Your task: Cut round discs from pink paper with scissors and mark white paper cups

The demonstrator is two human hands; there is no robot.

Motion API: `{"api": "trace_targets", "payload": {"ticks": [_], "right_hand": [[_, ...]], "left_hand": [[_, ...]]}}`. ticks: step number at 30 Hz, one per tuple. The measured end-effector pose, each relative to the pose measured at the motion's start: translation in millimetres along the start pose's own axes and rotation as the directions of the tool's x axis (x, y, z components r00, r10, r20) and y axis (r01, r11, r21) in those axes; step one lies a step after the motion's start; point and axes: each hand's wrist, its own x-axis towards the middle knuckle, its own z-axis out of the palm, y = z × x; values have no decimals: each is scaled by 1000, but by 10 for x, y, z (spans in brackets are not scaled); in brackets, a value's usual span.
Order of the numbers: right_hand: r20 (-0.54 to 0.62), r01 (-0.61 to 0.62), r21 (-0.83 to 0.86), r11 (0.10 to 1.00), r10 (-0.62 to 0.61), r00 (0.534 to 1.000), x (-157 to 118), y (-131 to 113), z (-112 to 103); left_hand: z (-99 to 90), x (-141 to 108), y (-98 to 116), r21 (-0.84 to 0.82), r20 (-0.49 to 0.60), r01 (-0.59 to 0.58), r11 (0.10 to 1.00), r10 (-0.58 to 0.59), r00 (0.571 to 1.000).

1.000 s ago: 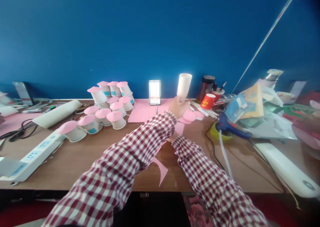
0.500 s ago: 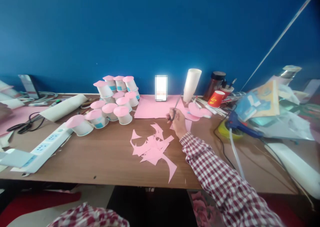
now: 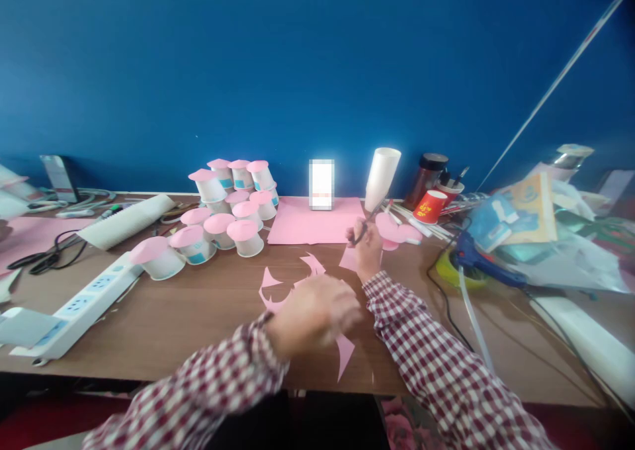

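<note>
Right hand: fingers closed around dark-handled metal scissors, whose slim blade points up and away to the right.
Left hand: a blur from here, palm down, fingers bent; I can't tell whether they hold anything.
Pink paper scraps: curved, pointed offcuts on the brown wooden table, partly hidden by the left hand.
Red-and-white checked sleeves: both come in from the near edge, the right arm stretched farther, the left slanting inward and nearer me.
Pink paper discs: overlapping, just right of the right hand.
Tall white paper cylinder: tilted, beyond the scissors; its inside doesn't show.
White paper cups: grouped on the left, upside down, some stacked, with shallow pink paper cones on top.
Red paper cup with yellow lettering: right of the discs; just behind it, another red cup holds dark pens.
Brown jar with a black lid: beside those cups, contents unclear.
Blue glue gun: across something round and yellow, farther right.
</note>
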Motion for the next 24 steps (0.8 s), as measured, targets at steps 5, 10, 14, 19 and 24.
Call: {"api": "trace_targets", "payload": {"ticks": [5, 10, 14, 19, 24], "right_hand": [[-58, 39, -21, 999, -40, 997, 63, 58, -30], [10, 39, -59, 997, -39, 999, 12, 57, -25], [57, 63, -97, 993, -58, 997, -18, 43, -29], [73, 82, -77, 994, -77, 994, -13, 54, -26], [75, 94, -38, 995, -91, 993, -3, 76, -19]], "left_hand": [[-361, 678, -349, 325, -18, -58, 944, 68, 998], [-436, 1084, -733, 448, -77, -78, 890, 125, 989], [-409, 1020, -760, 428, 29, -135, 893, 135, 990], [-485, 592, -519, 462, 260, -227, 858, 114, 959], [-638, 469, -345, 659, 321, -258, 707, 46, 946]]}}
